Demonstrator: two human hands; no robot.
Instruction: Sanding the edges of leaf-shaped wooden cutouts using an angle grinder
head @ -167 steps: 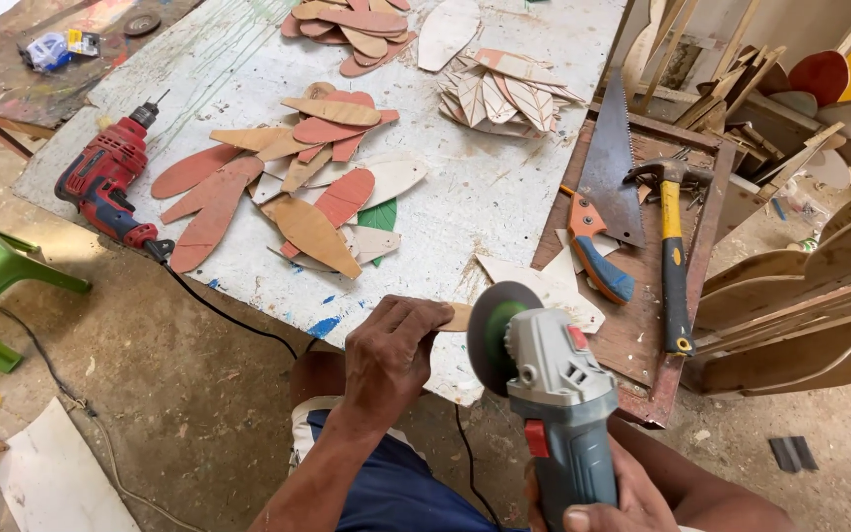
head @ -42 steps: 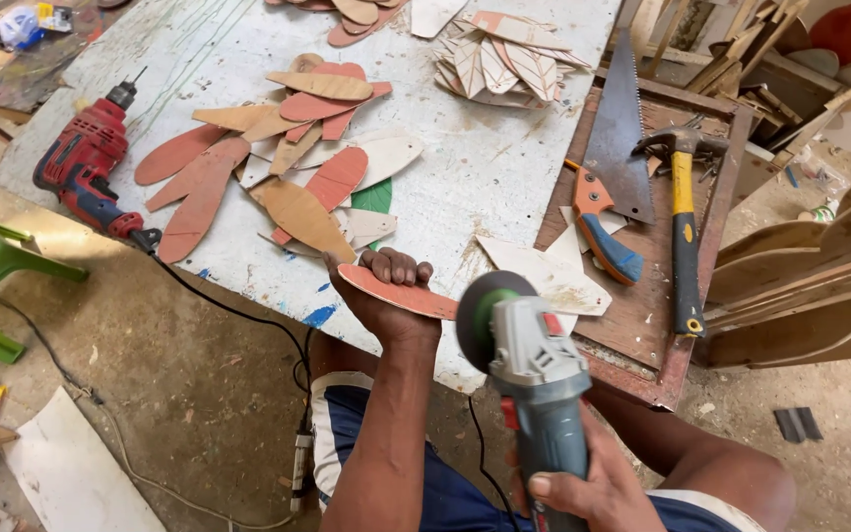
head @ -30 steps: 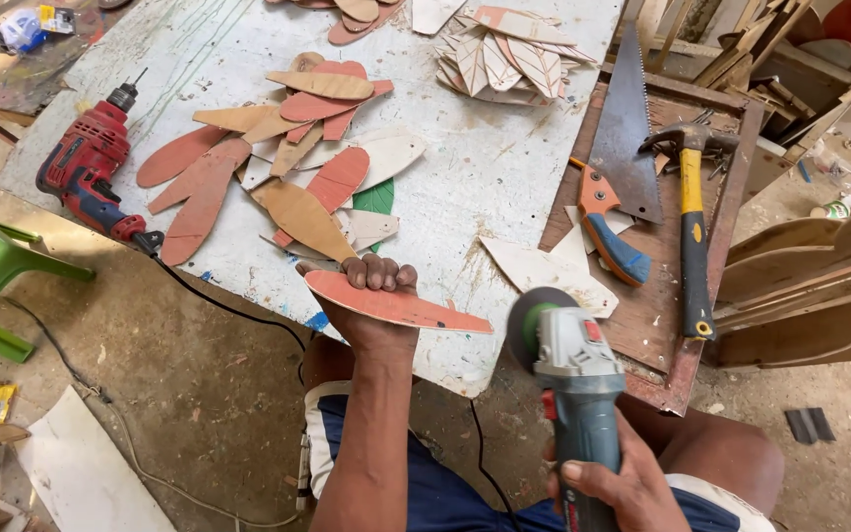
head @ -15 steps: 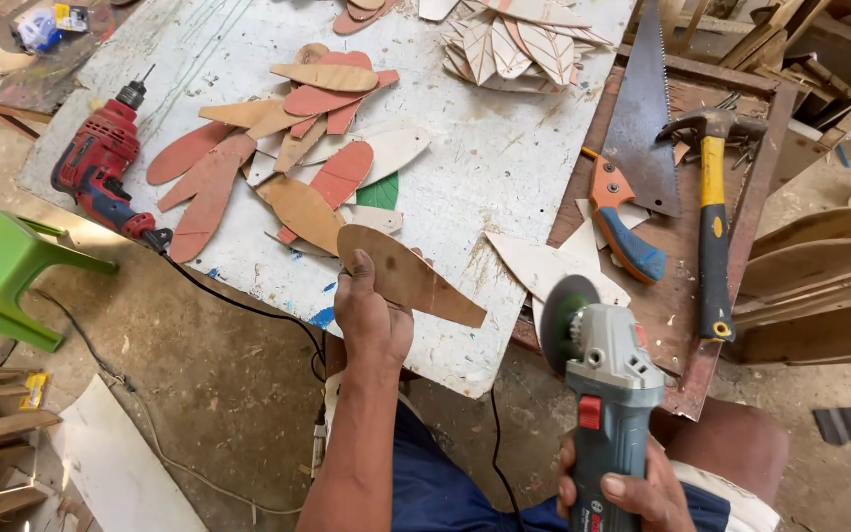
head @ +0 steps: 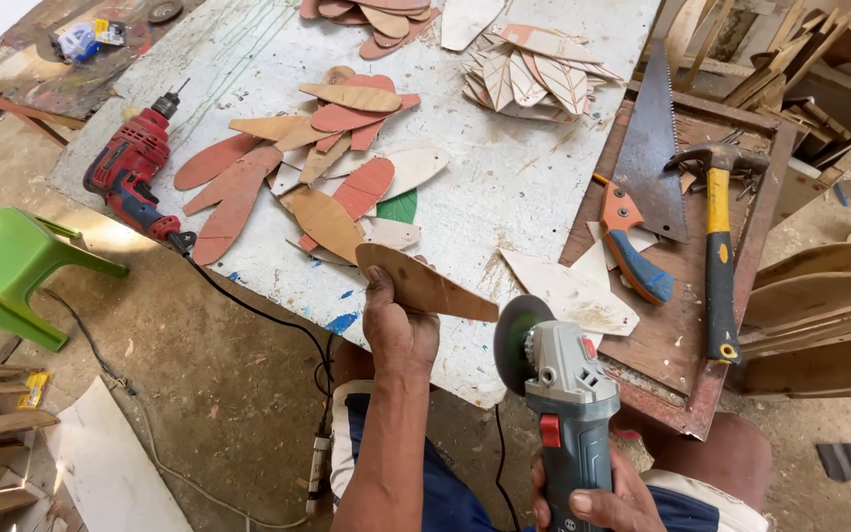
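My left hand (head: 398, 325) grips a leaf-shaped piece of thin plywood (head: 427, 284) by its left end, held flat over the near edge of the white worktable (head: 504, 177). Its free tip points right, almost touching the disc of a grey angle grinder (head: 558, 384). My right hand (head: 598, 498) is wrapped round the grinder's handle at the bottom of the view, disc end pointing up. A pile of red, brown and white leaf cut-outs (head: 322, 177) lies on the table just beyond my left hand.
A red electric drill (head: 135, 167) lies at the table's left edge, its cord trailing down. A handsaw (head: 642, 167) and a yellow-handled hammer (head: 719, 246) rest on a brown board at right. A green plastic stool (head: 12, 271) stands left. More cut-outs (head: 534, 69) are stacked farther back.
My left hand picked a leaf piece off the table and turned it from red face to brown face. The grinder swung away to the right, then came back close to the piece's tip.
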